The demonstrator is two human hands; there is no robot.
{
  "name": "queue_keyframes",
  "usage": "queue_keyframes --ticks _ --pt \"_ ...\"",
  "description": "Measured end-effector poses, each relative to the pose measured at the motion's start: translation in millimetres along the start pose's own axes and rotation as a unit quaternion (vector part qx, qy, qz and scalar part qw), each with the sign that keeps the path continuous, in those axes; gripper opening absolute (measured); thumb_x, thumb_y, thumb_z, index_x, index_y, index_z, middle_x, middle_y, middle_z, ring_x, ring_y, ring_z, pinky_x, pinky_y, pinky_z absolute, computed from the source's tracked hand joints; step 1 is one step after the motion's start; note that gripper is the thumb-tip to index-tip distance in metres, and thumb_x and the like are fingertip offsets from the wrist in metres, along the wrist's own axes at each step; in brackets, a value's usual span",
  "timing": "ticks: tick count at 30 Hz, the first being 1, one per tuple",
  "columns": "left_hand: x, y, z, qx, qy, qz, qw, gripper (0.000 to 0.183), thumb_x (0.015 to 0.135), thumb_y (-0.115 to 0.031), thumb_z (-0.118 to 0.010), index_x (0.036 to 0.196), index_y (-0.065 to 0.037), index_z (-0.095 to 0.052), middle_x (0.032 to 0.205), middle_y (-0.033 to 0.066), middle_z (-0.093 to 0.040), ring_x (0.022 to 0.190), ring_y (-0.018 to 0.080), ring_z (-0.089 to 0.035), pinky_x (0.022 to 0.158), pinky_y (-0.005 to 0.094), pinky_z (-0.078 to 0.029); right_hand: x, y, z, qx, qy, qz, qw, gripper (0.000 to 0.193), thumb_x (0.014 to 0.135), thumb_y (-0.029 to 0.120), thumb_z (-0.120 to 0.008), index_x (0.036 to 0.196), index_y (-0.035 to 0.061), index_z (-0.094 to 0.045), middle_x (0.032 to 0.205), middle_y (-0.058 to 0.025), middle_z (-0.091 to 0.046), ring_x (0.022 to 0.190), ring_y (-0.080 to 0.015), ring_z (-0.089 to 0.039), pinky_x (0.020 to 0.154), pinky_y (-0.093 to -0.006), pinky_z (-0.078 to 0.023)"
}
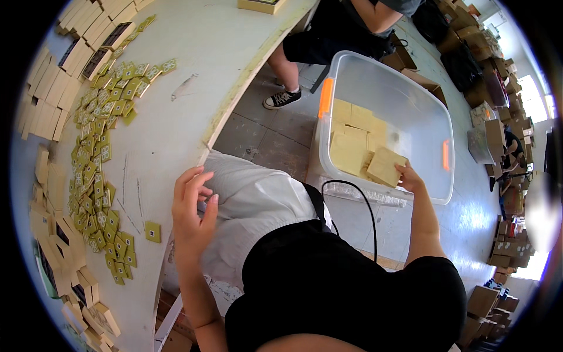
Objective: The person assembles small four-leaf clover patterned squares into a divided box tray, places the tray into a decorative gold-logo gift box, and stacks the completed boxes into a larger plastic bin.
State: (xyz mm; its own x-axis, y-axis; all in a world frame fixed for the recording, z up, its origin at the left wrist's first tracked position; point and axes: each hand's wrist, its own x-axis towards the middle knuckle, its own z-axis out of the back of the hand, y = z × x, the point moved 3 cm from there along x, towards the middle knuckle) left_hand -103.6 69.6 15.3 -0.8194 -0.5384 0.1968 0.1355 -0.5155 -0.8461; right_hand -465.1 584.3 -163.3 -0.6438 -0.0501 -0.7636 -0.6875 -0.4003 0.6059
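My right hand (411, 176) reaches into a large clear plastic bin (387, 76) with orange latches. Its fingers grip the edge of a flat, square, pale yellow box (385, 166), which is tilted above others like it. Several such yellow boxes (350, 151) lie at the bottom of the bin. My left hand (196, 196) is raised beside the table edge, fingers loosely bent and apart, holding nothing. Close to it, a single small olive-green square card (153, 232) lies on the white table (176, 135). A long heap of similar cards (97, 170) spreads farther left.
Stacks of cream-coloured boxes (47, 100) line the table's far left side. Another person's leg and shoe (282, 98) are beyond the table edge, near the bin. A black cable (369, 211) loops in front of the bin. Cardboard boxes (513, 252) are piled along the right.
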Motion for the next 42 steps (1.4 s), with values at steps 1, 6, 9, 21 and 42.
queue_keyframes --ticks 1,6,9,21,42 --pt "-1 0 -2 0.005 0.006 0.008 1.0 0.037 0.079 0.0 -0.059 0.116 -0.005 -0.058 0.127 0.0108 -0.052 0.08 0.0171 -0.057 0.074 0.0302 -0.047 0 0 -6 0.015 0.027 0.018 0.999 0.058 0.09 0.028 -0.064 0.137 0.0313 -0.029 0.125 -0.0017 -0.049 0.108 -0.0227 -0.05 0.087 -0.0479 -0.043" --pt "-6 -3 4 0.045 0.007 0.004 0.999 0.037 0.08 -0.002 -0.061 0.116 -0.006 -0.058 0.127 0.0111 -0.051 0.082 0.0182 -0.059 0.074 0.0306 -0.049 28 15 -44 -0.117 0.083 0.095 0.985 0.057 0.087 0.018 -0.067 0.135 0.0204 -0.038 0.121 -0.0022 -0.05 0.107 -0.017 -0.051 0.085 -0.0374 -0.045" --pt "-6 2 4 0.028 -0.013 -0.019 0.999 0.036 0.081 -0.003 -0.063 0.116 -0.008 -0.058 0.127 0.012 -0.051 0.085 0.0204 -0.062 0.072 0.032 -0.052 76 2 12 -0.2 0.099 0.301 0.927 0.064 0.081 0.019 -0.074 0.136 0.0096 -0.042 0.121 -0.009 -0.054 0.114 -0.0231 -0.047 0.091 -0.0373 -0.044" --pt "-172 16 143 0.189 -0.574 0.144 0.784 0.015 0.078 0.002 -0.059 0.093 -0.003 -0.062 0.098 0.0128 -0.063 0.093 0.0284 -0.06 0.084 0.0344 -0.046 -91 231 -302 -0.269 -0.007 0.756 0.597 0.022 0.085 -0.004 -0.057 0.106 0.002 -0.06 0.112 -0.0141 -0.06 0.098 -0.0248 -0.06 0.073 -0.0316 -0.051" --pt "-167 10 311 0.42 -0.548 0.273 0.67 0.081 0.065 -0.036 -0.081 0.132 -0.01 -0.044 0.143 0.0219 -0.032 0.13 0.0377 -0.037 0.106 0.0425 -0.034 -301 139 -638 -0.339 0.444 0.786 0.265 0.034 0.072 0.005 -0.071 0.105 0.0065 -0.063 0.128 -0.0169 -0.049 0.116 -0.0379 -0.048 0.096 -0.0442 -0.04"
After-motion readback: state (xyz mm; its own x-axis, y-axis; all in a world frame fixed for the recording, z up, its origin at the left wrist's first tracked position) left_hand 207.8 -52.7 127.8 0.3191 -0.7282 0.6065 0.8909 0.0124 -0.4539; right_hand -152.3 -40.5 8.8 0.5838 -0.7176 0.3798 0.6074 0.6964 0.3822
